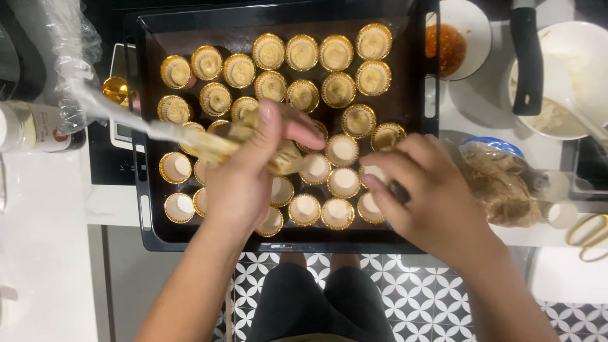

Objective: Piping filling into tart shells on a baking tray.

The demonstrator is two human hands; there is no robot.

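A black baking tray (pixel 405 95) holds several small gold foil cups. Those at the back, like one cup (pixel 303 52), are filled with pale batter; those at the front, like another cup (pixel 337 213), look empty and white inside. My left hand (pixel 244 180) is closed around a clear piping bag (pixel 190 139) of yellowish batter, its tip (pixel 297 163) pointing right over the middle cups. My right hand (pixel 424 193) rests on the tray's right front, fingers on a cup (pixel 373 172) there.
A white bowl with orange-red sauce (pixel 453 44) and a white bowl of batter with a black handle (pixel 551 76) stand at the back right. A crumpled brown bag (pixel 500 183) lies right of the tray. A bottle (pixel 28 126) lies at the left. Patterned floor tiles show below.
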